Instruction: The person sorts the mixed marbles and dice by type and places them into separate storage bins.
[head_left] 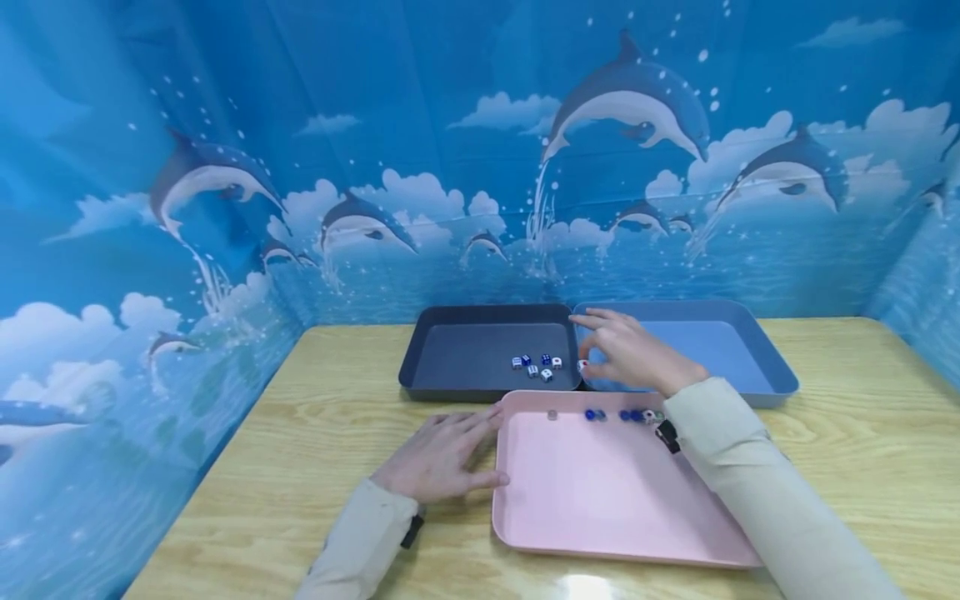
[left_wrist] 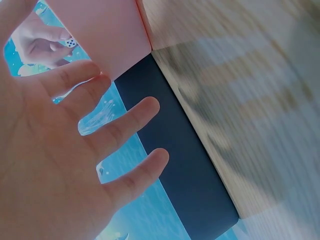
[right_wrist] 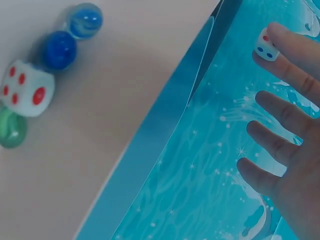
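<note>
My right hand (head_left: 630,350) pinches a white die (right_wrist: 266,46) with red and blue dots between thumb and index finger, its other fingers spread. It is above the border between the dark tray (head_left: 461,350) and the blue tray (head_left: 697,354). My left hand (head_left: 442,454) rests at the left side of the pink tray (head_left: 600,492), thumb and fingertips at its rim, fingers extended. Along the pink tray's far side lie several blue marbles (right_wrist: 60,50), another white die (right_wrist: 30,89), a green marble (right_wrist: 12,127) and a small clear piece (head_left: 552,415).
Several white and blue dice (head_left: 533,371) sit in the right part of the dark tray. Both rear trays stand side by side behind the pink one on a wooden table (head_left: 300,400). A dolphin-printed curtain (head_left: 450,167) encloses the back and sides.
</note>
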